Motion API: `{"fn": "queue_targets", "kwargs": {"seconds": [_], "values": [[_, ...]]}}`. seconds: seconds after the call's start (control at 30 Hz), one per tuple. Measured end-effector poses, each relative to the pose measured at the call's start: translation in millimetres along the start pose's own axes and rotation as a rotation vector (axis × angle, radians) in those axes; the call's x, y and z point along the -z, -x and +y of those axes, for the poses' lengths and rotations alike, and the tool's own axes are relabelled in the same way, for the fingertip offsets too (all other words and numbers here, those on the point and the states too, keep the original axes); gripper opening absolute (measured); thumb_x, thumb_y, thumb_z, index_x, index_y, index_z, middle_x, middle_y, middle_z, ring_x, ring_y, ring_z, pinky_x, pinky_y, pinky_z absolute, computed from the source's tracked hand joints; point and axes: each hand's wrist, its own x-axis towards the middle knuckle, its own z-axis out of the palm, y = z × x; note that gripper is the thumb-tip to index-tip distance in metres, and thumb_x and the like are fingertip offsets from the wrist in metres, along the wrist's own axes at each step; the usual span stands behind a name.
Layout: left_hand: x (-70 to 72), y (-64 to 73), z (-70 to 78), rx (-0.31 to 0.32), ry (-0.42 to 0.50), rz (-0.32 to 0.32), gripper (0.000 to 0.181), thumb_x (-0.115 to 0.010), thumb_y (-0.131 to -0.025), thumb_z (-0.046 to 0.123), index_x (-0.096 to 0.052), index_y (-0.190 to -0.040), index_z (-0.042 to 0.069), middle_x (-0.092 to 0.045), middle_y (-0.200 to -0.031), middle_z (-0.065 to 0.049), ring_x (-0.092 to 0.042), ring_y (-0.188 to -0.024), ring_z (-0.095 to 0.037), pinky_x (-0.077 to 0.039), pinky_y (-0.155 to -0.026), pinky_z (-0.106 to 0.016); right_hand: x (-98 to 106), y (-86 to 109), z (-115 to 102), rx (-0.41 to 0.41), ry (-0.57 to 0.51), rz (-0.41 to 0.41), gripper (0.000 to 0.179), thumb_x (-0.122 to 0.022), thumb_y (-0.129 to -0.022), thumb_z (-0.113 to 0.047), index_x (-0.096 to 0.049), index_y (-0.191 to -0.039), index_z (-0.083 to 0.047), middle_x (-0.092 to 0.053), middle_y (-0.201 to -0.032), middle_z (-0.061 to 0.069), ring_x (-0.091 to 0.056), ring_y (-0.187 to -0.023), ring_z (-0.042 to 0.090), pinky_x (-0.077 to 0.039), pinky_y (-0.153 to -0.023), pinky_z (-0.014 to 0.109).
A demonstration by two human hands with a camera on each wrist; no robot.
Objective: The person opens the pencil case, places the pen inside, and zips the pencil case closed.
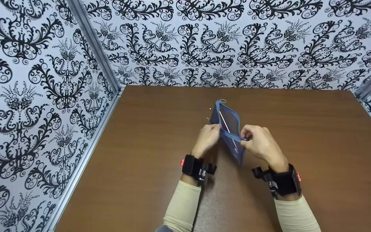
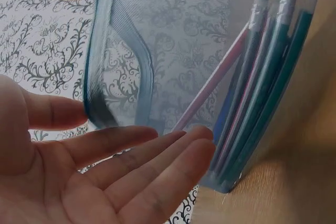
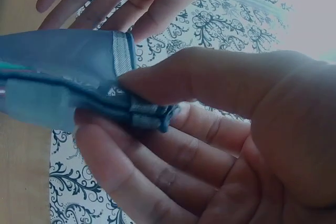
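Observation:
A see-through blue zip pouch [image 1: 232, 149] stands tilted above the table, its zippered mouth spread apart. Several pencils [image 2: 265, 77] lie inside it, some teal and dark with silvery ends, one pinkish. My left hand [image 1: 207, 137] pinches one side of the mouth between thumb and forefinger, while its other fingers extend along the pouch in the left wrist view. At the near right corner, my right hand [image 1: 262, 141] pinches the zipper's end between thumb and fingers. A small pull loop [image 1: 223, 101] shows at the pouch's far end.
Brown wood-look table [image 1: 140, 145] surrounds the hands. Patterned black-and-white walls [image 1: 211, 42] rise at the back and sides, with a metal corner strip [image 1: 92, 45] at the left. Both wrists wear black camera straps [image 1: 192, 165].

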Motion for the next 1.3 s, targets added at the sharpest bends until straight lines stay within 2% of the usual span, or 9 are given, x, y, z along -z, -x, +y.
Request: {"fn": "queue_targets", "kwargs": {"seconds": [0.23, 0.3, 0.4, 0.47, 0.5, 0.7, 0.97, 1.13, 1.3], "values": [[10.4, -2.9, -7.0, -0.010, 0.027, 0.036, 0.041, -0.048, -0.101, 0.025, -0.040, -0.061, 0.018, -0.039, -0.062, 0.004, -0.042, -0.062, -0.012, -0.035, -0.062, -0.025, 4.0, 2.2, 3.7, 0.018, 0.028, -0.060, 0.018, -0.070, -0.076, 0.006, -0.063, -0.088, -0.006, -0.072, -0.084, 0.008, -0.064, -0.078, 0.024, -0.047, -0.071, 0.037], [13.0, -4.3, -9.2, -0.019, 0.031, 0.040, 0.037, -0.049, -0.100, 0.022, -0.051, -0.064, 0.014, -0.058, -0.070, 0.000, -0.053, -0.070, -0.014, -0.043, -0.069, -0.027, 5.7, 2.8, 4.7, 0.018, 0.025, -0.092, 0.021, -0.068, -0.078, 0.008, -0.065, -0.094, -0.004, -0.073, -0.088, 0.010, -0.067, -0.082, 0.026, -0.050, -0.075, 0.041], [16.2, -5.7, -11.7, -0.032, 0.023, 0.053, 0.027, -0.051, -0.099, 0.017, -0.073, -0.092, 0.004, -0.073, -0.106, -0.010, -0.066, -0.101, -0.019, -0.049, -0.091, -0.031, 9.1, 3.5, 7.1, 0.035, 0.038, -0.131, 0.025, -0.065, -0.078, 0.011, -0.068, -0.101, -0.001, -0.074, -0.093, 0.012, -0.069, -0.089, 0.028, -0.052, -0.079, 0.044], [18.3, -6.3, -13.7, -0.028, 0.012, 0.063, 0.031, -0.053, -0.098, 0.016, -0.070, -0.118, 0.000, -0.065, -0.130, -0.014, -0.059, -0.123, -0.025, -0.044, -0.104, -0.036, 11.8, 3.9, 9.1, 0.056, 0.051, -0.153, 0.026, -0.064, -0.078, 0.012, -0.071, -0.101, 0.000, -0.074, -0.093, 0.012, -0.070, -0.088, 0.028, -0.053, -0.079, 0.045], [19.6, -6.3, -14.5, -0.025, 0.007, 0.065, 0.035, -0.054, -0.097, 0.015, -0.065, -0.126, -0.001, -0.064, -0.130, -0.014, -0.057, -0.126, -0.027, -0.043, -0.106, -0.036, 13.0, 4.3, 10.1, 0.069, 0.058, -0.161, 0.027, -0.064, -0.078, 0.012, -0.072, -0.100, 0.000, -0.074, -0.092, 0.012, -0.070, -0.088, 0.028, -0.053, -0.079, 0.045], [26.8, -6.6, -21.3, -0.014, -0.016, 0.052, 0.037, -0.060, -0.095, 0.015, -0.064, -0.128, 0.000, -0.065, -0.128, -0.016, -0.061, -0.121, -0.027, -0.045, -0.103, -0.036, 22.4, 8.1, 16.7, 0.107, 0.065, -0.220, 0.029, -0.061, -0.076, 0.014, -0.076, -0.093, -0.004, -0.074, -0.088, 0.008, -0.069, -0.083, 0.024, -0.054, -0.075, 0.040], [36.8, -7.1, -28.8, 0.016, 0.079, 0.056, 0.047, -0.073, -0.085, 0.007, -0.061, -0.130, -0.003, -0.067, -0.122, -0.021, -0.065, -0.113, -0.030, -0.050, -0.097, -0.036, 37.0, 9.6, 30.4, 0.096, 0.056, -0.289, 0.031, -0.061, -0.075, 0.013, -0.076, -0.087, -0.010, -0.073, -0.084, 0.000, -0.063, -0.081, 0.018, -0.049, -0.072, 0.033], [42.1, -5.8, -29.8, 0.047, 0.040, 0.039, 0.053, -0.078, -0.081, 0.011, -0.062, -0.131, 0.002, -0.067, -0.125, -0.016, -0.063, -0.116, -0.028, -0.048, -0.099, -0.035, 42.3, 9.6, 39.9, 0.069, 0.043, -0.287, 0.031, -0.060, -0.075, 0.013, -0.076, -0.088, -0.010, -0.073, -0.083, 0.001, -0.062, -0.081, 0.018, -0.047, -0.072, 0.032], [44.0, -4.8, -31.3, 0.041, 0.086, 0.002, 0.048, -0.079, -0.081, 0.009, -0.065, -0.126, 0.002, -0.069, -0.119, -0.017, -0.070, -0.101, -0.026, -0.056, -0.081, -0.030, 42.3, 7.8, 46.8, 0.053, 0.046, -0.251, 0.027, -0.061, -0.077, 0.011, -0.075, -0.089, -0.008, -0.073, -0.084, 0.003, -0.063, -0.079, 0.019, -0.048, -0.071, 0.033]]}}
